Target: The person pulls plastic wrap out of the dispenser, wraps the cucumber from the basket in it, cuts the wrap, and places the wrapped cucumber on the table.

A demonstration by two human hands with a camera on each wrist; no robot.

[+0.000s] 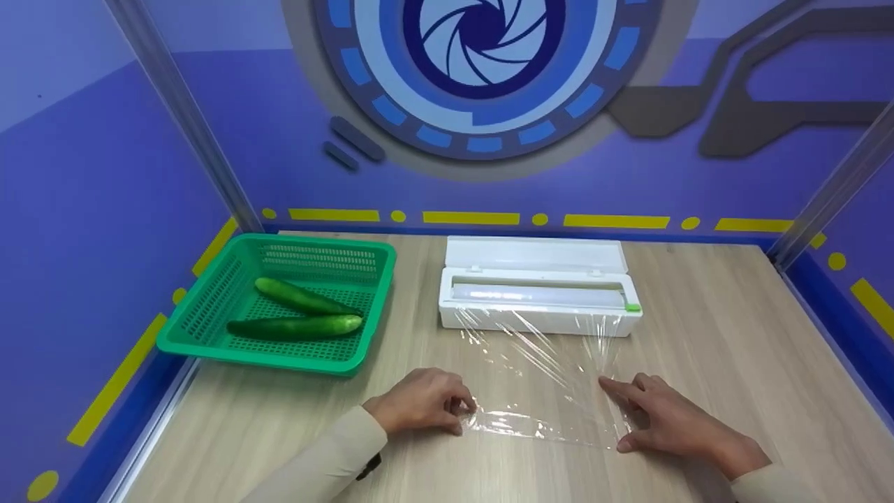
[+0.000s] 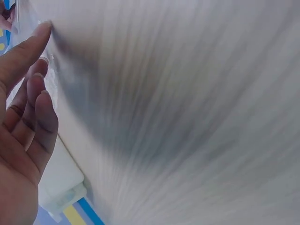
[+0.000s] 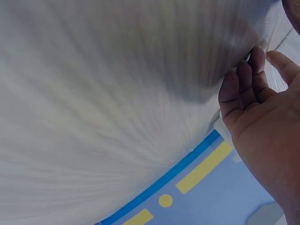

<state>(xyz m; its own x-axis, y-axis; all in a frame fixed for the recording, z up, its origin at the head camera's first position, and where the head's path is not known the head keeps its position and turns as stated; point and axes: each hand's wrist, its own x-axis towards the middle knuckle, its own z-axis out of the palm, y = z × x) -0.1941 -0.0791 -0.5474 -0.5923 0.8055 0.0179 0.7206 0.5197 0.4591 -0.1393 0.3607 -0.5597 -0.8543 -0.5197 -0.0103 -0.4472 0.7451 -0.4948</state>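
Observation:
A sheet of clear plastic wrap (image 1: 531, 391) stretches toward me from the roll (image 1: 538, 295) in an open white dispenser box (image 1: 545, 323). At the sheet's near left corner my left hand (image 1: 427, 402) pinches the film between thumb and fingers. My right hand (image 1: 674, 419) rests at the sheet's right edge, thumb and index finger spread apart and touching the film. In the left wrist view the left hand's fingers (image 2: 47, 117) bend beside the film. The right wrist view shows the right hand (image 3: 267, 112) low over the table, partly cut off.
Left of the dispenser stands a green plastic basket (image 1: 262, 360) with two cucumbers (image 1: 297, 327) in it. The dispenser's lid (image 1: 538, 255) is tipped back. Blue-purple panels (image 1: 489, 188) enclose the wooden table (image 1: 726, 335) at the back and both sides.

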